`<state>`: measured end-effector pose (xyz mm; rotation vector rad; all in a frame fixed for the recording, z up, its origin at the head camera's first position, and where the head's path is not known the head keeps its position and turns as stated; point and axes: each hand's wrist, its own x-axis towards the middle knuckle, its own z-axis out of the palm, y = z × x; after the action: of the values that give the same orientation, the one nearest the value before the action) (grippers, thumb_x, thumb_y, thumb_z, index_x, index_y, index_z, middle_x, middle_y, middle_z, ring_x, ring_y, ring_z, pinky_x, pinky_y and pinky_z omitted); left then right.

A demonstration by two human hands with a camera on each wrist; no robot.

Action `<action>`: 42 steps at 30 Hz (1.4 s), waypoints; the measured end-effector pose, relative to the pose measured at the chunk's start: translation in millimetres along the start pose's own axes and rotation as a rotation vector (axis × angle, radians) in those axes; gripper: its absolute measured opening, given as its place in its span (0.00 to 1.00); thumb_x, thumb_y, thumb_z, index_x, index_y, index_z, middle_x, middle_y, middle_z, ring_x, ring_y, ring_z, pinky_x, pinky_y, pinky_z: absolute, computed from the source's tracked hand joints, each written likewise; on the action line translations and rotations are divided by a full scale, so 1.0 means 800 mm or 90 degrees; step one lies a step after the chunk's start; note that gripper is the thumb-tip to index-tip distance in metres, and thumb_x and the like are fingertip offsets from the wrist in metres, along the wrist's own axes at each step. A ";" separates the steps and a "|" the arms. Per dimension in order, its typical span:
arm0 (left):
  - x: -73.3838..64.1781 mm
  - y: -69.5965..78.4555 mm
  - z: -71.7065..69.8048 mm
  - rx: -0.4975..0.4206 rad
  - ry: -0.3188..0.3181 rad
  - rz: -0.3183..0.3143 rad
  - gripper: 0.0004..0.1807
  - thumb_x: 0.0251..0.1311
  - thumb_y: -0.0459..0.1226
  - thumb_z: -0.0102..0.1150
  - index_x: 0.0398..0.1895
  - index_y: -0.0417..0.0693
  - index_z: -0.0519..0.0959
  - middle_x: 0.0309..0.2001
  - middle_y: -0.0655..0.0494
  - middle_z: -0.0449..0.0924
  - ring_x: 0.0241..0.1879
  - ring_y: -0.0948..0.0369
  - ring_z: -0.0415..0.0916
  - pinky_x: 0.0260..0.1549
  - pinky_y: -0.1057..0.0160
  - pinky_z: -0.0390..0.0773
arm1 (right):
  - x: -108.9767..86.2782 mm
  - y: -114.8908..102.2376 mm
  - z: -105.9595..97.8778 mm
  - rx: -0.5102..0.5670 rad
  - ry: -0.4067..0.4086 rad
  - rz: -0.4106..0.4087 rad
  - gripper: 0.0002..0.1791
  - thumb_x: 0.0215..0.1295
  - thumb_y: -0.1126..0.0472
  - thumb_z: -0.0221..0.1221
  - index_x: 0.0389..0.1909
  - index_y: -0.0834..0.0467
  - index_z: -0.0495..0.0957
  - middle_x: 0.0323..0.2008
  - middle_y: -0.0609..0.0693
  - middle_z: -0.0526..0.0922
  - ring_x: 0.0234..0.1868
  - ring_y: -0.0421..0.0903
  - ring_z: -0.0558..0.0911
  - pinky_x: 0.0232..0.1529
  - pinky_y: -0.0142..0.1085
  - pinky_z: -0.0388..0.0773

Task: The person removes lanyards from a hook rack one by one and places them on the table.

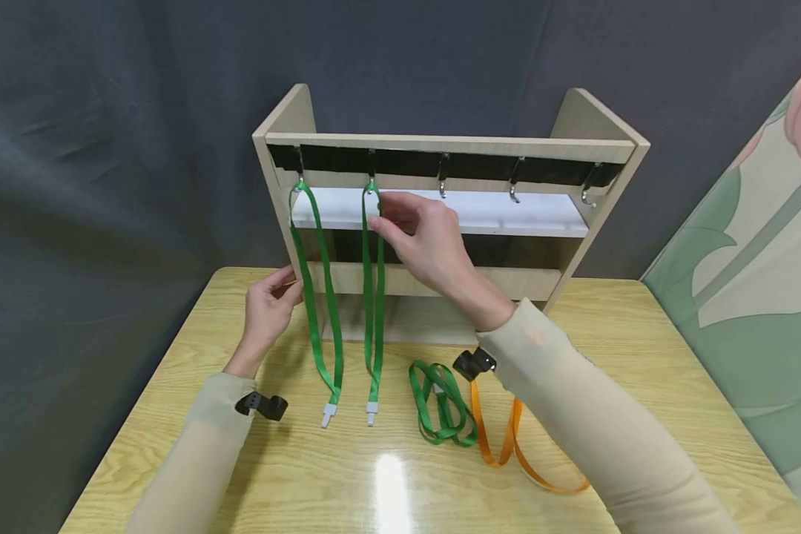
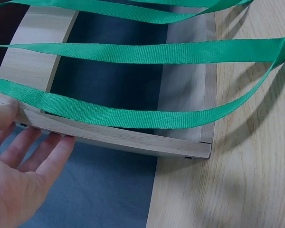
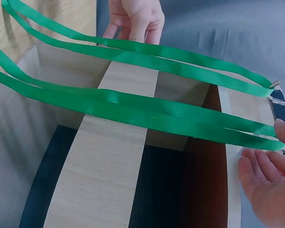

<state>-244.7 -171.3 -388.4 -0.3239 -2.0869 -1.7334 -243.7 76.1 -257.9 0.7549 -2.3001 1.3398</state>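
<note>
Two green lanyards hang by their loops from hooks on a wooden rack (image 1: 500, 282); pale clips dangle at their lower ends. At the upper part of the second green lanyard (image 1: 379, 297), my right hand (image 1: 427, 237) holds one strand just below the hook, thumb in front and fingers behind. The first green lanyard (image 1: 332, 311) hangs on the leftmost hook (image 1: 300, 163). My left hand (image 1: 270, 308) grips the edge of the rack's left side panel (image 2: 133, 137), with the thumb on one side and the fingers on the other.
Three hooks farther right hold nothing, including the middle hook (image 1: 443, 178). On the wooden table (image 1: 294, 482) lie a bundled green lanyard (image 1: 463, 415) and an orange lanyard (image 1: 487, 437), partly hidden by my right sleeve. A dark curtain (image 1: 107, 148) hangs behind.
</note>
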 end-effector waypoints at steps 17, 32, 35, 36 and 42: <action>0.000 0.004 -0.001 0.007 -0.008 0.001 0.16 0.62 0.23 0.55 0.53 0.25 0.75 0.45 0.30 0.77 0.36 0.71 0.78 0.35 0.58 0.82 | 0.007 -0.003 0.003 0.040 0.038 0.029 0.13 0.65 0.61 0.62 0.47 0.65 0.81 0.39 0.50 0.84 0.37 0.38 0.81 0.41 0.30 0.78; -0.001 0.003 -0.002 0.002 -0.016 0.009 0.16 0.62 0.23 0.55 0.53 0.25 0.75 0.46 0.30 0.77 0.38 0.70 0.78 0.32 0.71 0.80 | 0.003 -0.020 -0.002 0.098 0.071 0.005 0.10 0.63 0.63 0.63 0.43 0.64 0.82 0.34 0.48 0.84 0.34 0.39 0.82 0.37 0.32 0.80; -0.001 0.003 -0.003 0.007 -0.019 0.010 0.16 0.63 0.23 0.54 0.53 0.26 0.75 0.46 0.30 0.77 0.38 0.70 0.78 0.33 0.70 0.81 | 0.001 -0.026 -0.006 0.104 0.063 -0.005 0.10 0.64 0.63 0.62 0.43 0.63 0.82 0.33 0.48 0.84 0.34 0.42 0.82 0.36 0.33 0.79; -0.002 0.003 -0.003 0.008 -0.019 0.010 0.16 0.63 0.23 0.54 0.54 0.26 0.75 0.46 0.31 0.77 0.38 0.70 0.78 0.33 0.69 0.81 | 0.000 -0.028 -0.007 0.105 0.060 -0.008 0.09 0.64 0.63 0.62 0.42 0.63 0.82 0.33 0.48 0.84 0.34 0.44 0.82 0.36 0.33 0.79; -0.002 0.003 -0.003 0.009 -0.016 0.004 0.16 0.63 0.23 0.55 0.54 0.26 0.75 0.46 0.31 0.77 0.38 0.70 0.78 0.33 0.69 0.81 | 0.001 -0.043 -0.016 0.106 0.049 -0.026 0.08 0.63 0.63 0.63 0.40 0.64 0.82 0.31 0.49 0.84 0.31 0.46 0.81 0.34 0.33 0.78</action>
<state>-241.9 -172.9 -386.4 -0.3493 -2.1123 -1.7182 -222.8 73.0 -228.0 0.7832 -2.1221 1.5282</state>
